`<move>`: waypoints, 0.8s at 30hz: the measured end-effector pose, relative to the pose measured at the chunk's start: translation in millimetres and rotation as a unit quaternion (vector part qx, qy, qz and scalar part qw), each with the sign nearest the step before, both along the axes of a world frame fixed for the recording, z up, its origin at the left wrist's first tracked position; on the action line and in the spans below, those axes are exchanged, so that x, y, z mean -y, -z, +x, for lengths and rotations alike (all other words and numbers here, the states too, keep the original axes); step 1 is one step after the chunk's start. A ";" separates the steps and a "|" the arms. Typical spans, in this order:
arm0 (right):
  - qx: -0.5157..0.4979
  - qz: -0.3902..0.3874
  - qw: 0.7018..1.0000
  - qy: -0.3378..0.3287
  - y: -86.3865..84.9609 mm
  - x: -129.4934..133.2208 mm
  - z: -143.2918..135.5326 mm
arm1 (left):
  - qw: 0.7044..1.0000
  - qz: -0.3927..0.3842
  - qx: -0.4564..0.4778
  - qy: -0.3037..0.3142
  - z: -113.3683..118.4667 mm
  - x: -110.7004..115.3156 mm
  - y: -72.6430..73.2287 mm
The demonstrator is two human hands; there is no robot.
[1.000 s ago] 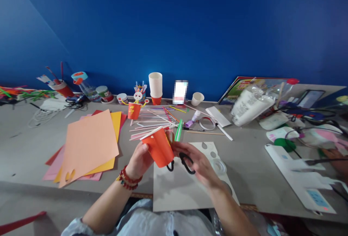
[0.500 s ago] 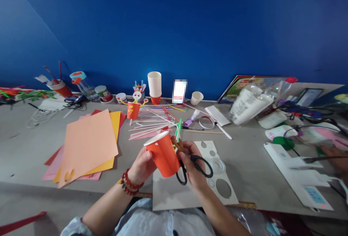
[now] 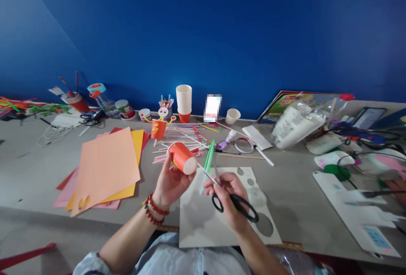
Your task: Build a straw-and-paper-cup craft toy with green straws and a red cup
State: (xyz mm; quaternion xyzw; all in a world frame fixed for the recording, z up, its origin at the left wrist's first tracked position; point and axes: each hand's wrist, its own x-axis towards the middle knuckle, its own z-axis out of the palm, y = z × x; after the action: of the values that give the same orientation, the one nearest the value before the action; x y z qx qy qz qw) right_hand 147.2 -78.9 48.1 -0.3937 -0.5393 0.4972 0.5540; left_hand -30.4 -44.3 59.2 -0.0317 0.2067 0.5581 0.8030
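Note:
Tipped on its side, a red paper cup rests in my left hand, its pale base turned to the right. My right hand is closed on black-handled scissors, whose blades are parted and point up and left toward the cup's base. Green straws lie just beyond the blades. Under my hands is a grey-white board with round holes cut in its right part. A red cup with a rabbit figure stands behind my left hand.
Coloured paper sheets lie on the left. Pale straws spread behind the hands, with stacked white cups farther back. On the right are a bagged white cup stack, a power strip and a person's hand.
The cup has been tipped over, so its base now shows instead of its rim. My right hand has come away from the cup, and the scissor blades are now visible.

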 end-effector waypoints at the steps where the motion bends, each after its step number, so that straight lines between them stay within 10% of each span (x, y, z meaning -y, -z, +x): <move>1: 0.039 0.014 0.999 -0.017 -2.3 3.2 -0.5 | 1.000 0.001 0.006 0.003 0.7 -0.5 0.7; 17: 0.040 -0.012 0.998 -0.055 -4.6 -2.6 -13.6 | 0.997 0.071 -0.018 0.004 7.5 5.5 -0.1; 24: 0.218 0.191 0.957 -0.033 -6.4 -18.2 -1.3 | 0.994 0.060 -0.085 -0.026 7.1 5.3 -4.1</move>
State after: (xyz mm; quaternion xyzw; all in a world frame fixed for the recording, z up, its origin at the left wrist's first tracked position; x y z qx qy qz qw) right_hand 146.0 -60.7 54.5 -0.3614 -0.7444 0.3050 0.4714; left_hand -23.3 -49.7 63.3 0.0589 0.2394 0.5908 0.7682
